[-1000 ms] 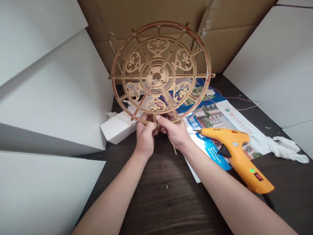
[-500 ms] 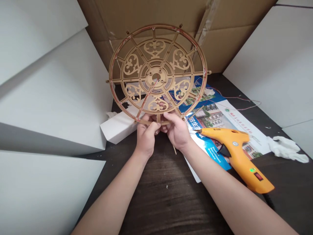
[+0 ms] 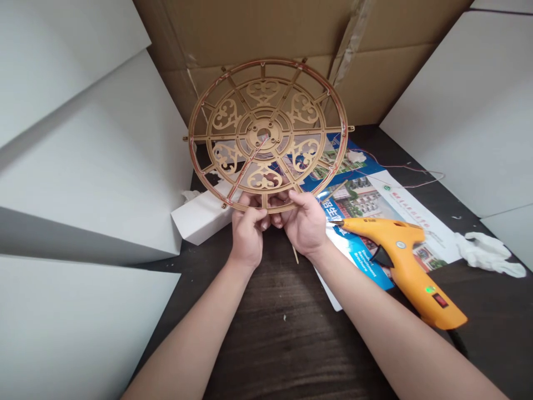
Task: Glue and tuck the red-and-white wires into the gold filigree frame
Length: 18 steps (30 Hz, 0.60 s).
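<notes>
Both hands hold up a round gold openwork frame (image 3: 234, 136) with spokes and scroll ornaments, gripping its near rim. My left hand (image 3: 249, 233) is closed on the rim, thumb on the near side. Beside it, my right hand (image 3: 307, 225) grips the same rim, thumb on top and fingers partly hidden behind. Thin red and white wire (image 3: 250, 166) runs from the centre hole down one spoke and around the outer ring. A yellow hot glue gun (image 3: 410, 266) lies to the right of my right hand, its green light lit and its nozzle over a brochure.
Under the glue gun lies a printed brochure (image 3: 362, 261) on the dark table (image 3: 275, 333). A white box (image 3: 204, 216) sits at the left, and crumpled white tissue (image 3: 489, 253) at the right. Loose wire (image 3: 416, 169) trails across the back. White boxes (image 3: 104, 161) and cardboard (image 3: 250, 28) enclose the space.
The top of the frame has tipped away and dropped lower, so it appears flatter. Both hands keep their hold on the rim; the glue gun has not moved.
</notes>
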{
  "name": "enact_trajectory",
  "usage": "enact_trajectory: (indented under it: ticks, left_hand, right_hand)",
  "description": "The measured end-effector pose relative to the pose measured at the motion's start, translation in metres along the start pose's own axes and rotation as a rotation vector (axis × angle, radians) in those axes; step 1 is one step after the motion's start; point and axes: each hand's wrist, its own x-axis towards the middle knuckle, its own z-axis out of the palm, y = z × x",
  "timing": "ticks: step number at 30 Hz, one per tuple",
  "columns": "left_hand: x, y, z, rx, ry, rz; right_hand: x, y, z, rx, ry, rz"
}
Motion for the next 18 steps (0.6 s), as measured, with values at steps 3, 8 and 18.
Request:
enact_trajectory:
  ticks: [3,8,18]
  left_hand:
    - [-0.0001,0.0023,0.0007,-0.029,0.002,-0.004]
    - [-0.0012,0.0044,0.0002,-0.049,0.0,-0.021]
    - [-0.0001,0.002,0.0008,-0.015,-0.019,0.0]
  right_hand:
    - [0.0002,0.0008,-0.0014,0.008,-0.042,-0.018]
    - [0.0029,0.0018,-0.0035,-0.029,-0.066,-0.002]
    - [0.0008,0.0045,-0.0045,-0.149,0.047,0.022]
